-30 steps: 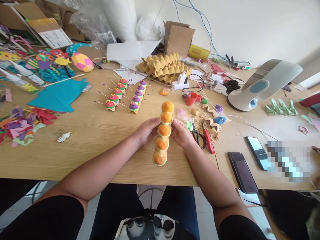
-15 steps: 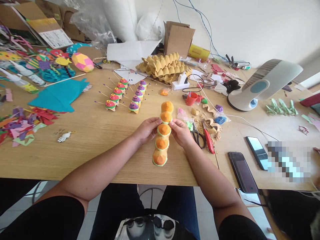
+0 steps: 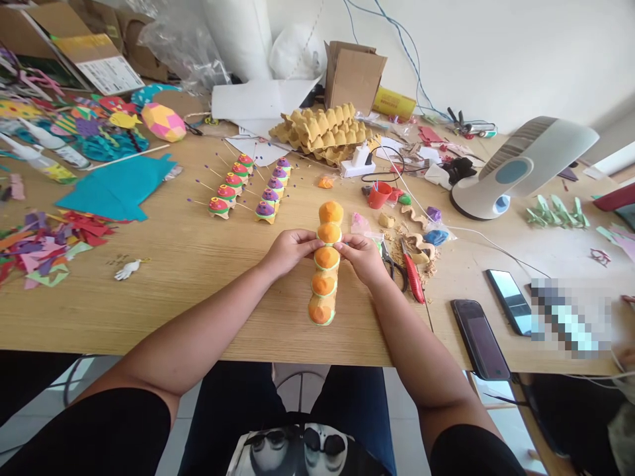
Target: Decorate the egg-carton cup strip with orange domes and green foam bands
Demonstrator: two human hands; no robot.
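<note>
Between my hands is an egg carton strip (image 3: 325, 284), its row of bumps covered in orange with pale green rims. My left hand (image 3: 294, 251) grips its left side near the second bump from the far end. On the opposite side my right hand (image 3: 363, 256) pinches the strip at about the same height. The strip points away from me over the table, and its underside is hidden. Farther left stand two decorated carton strips, a red and green caterpillar (image 3: 227, 192) and a purple caterpillar (image 3: 270, 196), both with pins sticking out.
Scissors (image 3: 395, 270) and a red utility knife (image 3: 413, 274) lie right of my right hand, among carton scraps. Two phones (image 3: 480, 338) rest near the front right edge. A white fan (image 3: 516, 168) stands behind them. Stacked egg trays (image 3: 322, 132) sit at the back; paper scraps (image 3: 47, 248) lie left.
The near end of the orange strip has swung slightly right, so the strip now lies straighter. Both hands keep their hold on it.
</note>
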